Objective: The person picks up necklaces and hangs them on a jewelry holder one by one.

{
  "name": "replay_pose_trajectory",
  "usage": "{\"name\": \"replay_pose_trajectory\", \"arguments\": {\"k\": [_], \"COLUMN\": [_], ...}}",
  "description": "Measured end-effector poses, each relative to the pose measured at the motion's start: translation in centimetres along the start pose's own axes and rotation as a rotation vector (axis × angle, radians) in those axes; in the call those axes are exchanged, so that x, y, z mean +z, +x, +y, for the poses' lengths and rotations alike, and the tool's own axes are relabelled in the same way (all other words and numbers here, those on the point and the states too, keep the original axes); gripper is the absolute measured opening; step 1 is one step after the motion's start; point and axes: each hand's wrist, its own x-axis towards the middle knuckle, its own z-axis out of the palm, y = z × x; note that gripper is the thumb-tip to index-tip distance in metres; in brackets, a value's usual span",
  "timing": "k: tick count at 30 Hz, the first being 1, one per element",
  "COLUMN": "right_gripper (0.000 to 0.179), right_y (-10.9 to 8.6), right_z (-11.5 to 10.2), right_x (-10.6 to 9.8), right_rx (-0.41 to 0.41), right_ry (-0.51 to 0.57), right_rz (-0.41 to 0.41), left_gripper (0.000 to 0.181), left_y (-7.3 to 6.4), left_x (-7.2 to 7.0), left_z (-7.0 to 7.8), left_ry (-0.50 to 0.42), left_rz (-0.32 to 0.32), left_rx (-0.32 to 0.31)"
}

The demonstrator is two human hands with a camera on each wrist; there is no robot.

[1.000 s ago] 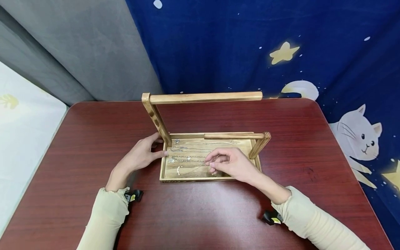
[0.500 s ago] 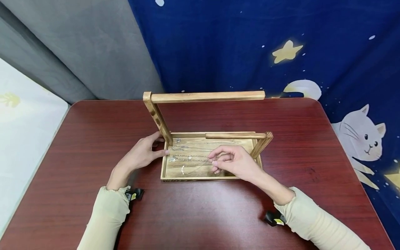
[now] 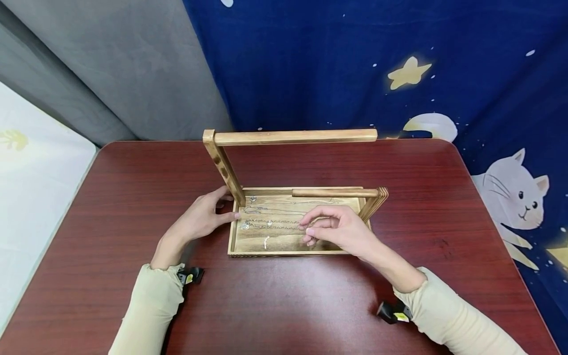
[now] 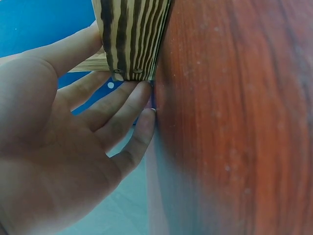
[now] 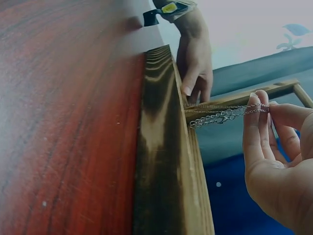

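A wooden tray (image 3: 284, 253) with upright posts and crossbars stands on the table, with several silvery necklaces (image 3: 277, 222) laid across its floor. My left hand (image 3: 201, 217) rests at its left end, the thumb on the rim and the nearly straight fingers against the outer side; in the left wrist view the fingertips touch the striped wood's lower edge. Over the tray's right part, my right hand (image 3: 335, 227) pinches a fine chain necklace (image 5: 220, 116) between thumb and fingers. The chain stretches toward the tray wall in the right wrist view. A small sparkling pendant (image 3: 266, 242) lies near the tray's front.
A high crossbar (image 3: 295, 137) spans above the tray's back, and a lower bar (image 3: 335, 193) joins the right post (image 3: 372, 206). The reddish-brown table (image 3: 284, 305) extends around the tray. Grey and blue curtains (image 3: 301, 64) hang behind it.
My right hand has shifted slightly to the right with the necklace pinched, and the sparkling pendant at the front has slid rightward along the tray floor. My left hand keeps its place.
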Motion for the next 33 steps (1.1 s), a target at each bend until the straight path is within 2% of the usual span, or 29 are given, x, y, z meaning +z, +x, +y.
{"name": "replay_pose_trajectory", "arguments": {"k": [10,23,33], "right_gripper": [0.022,0.026,0.033], "right_y": [-0.6,-0.8,-1.4], "right_z": [-1.2,-2.0,-3.1], "right_x": [-0.5,-1.3,-2.0], "right_rx": [-0.017,-0.152,-0.16], "right_ry": [-0.012,0.016,0.041], "right_rz": [-0.042,-0.116,-0.109], "left_gripper": [0.051,0.05,0.051], "left_y": [0.0,0.0,0.1], "left_x": [-0.1,0.0,0.0], "left_z": [0.0,-0.1,-0.2], "left_ry": [-0.011,-0.018,-0.018], "left_rz": [-0.007,-0.006,-0.009], "left_rx": [-0.016,-0.011,-0.03]}}
